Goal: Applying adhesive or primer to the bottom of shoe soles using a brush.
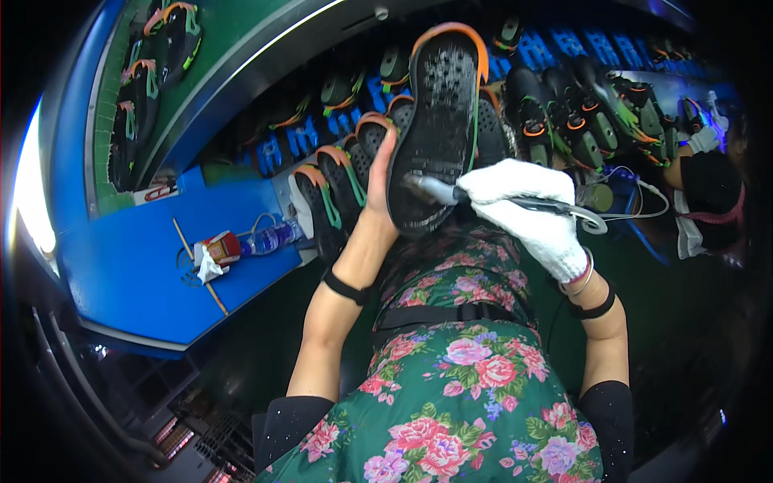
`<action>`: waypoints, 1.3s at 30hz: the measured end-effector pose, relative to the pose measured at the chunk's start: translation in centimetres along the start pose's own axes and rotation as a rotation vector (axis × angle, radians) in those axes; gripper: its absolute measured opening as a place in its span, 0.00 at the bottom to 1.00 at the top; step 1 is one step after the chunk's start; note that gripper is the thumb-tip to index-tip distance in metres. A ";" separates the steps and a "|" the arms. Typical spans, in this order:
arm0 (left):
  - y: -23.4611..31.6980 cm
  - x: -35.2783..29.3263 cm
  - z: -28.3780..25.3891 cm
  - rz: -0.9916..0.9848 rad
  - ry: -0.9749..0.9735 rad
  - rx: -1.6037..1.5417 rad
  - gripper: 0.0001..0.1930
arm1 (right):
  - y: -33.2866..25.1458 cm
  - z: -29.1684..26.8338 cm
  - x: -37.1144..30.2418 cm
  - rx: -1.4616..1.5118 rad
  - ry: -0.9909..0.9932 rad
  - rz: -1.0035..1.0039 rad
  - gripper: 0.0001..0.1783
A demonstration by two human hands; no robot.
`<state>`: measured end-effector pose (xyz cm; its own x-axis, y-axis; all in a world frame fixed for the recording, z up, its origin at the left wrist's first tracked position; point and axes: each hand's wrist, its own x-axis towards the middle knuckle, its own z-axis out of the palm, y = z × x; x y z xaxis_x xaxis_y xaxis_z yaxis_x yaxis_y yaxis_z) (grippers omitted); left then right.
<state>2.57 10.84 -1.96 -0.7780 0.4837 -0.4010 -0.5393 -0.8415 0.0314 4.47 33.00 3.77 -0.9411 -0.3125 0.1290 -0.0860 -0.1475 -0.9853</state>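
A black shoe sole [439, 113] with an orange rim at its far end stands nearly upright in front of me. Its inner face has hollows at the far end and wet-looking pale streaks. My bare left hand [381, 183] grips its left edge, thumb along the side and the other fingers hidden behind it. In a white knit glove, my right hand [523, 196] is closed around a brush [433, 189] with a grey ferrule and a thin pale tube at its back. The bristles touch the near part of the sole.
More soles [326, 185] stand just beyond my left hand, and rows of dark shoes [564, 113] lie at the right. A blue table [129, 266] at left bears a water bottle [270, 239], a red box [219, 247] and a thin stick. Hanging shoes [173, 40] are at upper left.
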 end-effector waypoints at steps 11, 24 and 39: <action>-2.9 -1.1 -1.8 -0.200 -0.249 -0.106 0.44 | -1.3 -2.5 3.7 -0.934 -0.050 -0.687 0.18; 1.6 -0.5 0.6 -0.039 -0.296 0.068 0.49 | -1.1 0.8 -0.7 0.146 -0.224 0.343 0.09; 20.3 2.9 14.4 0.418 -0.452 0.140 0.52 | 4.8 -2.5 -2.2 0.748 0.335 0.417 0.14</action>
<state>-15.29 -1.40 10.75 -0.9749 0.2006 0.0966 -0.1737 -0.9566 0.2338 5.25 35.35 -1.58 -0.9040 -0.2054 -0.3750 0.4057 -0.6889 -0.6006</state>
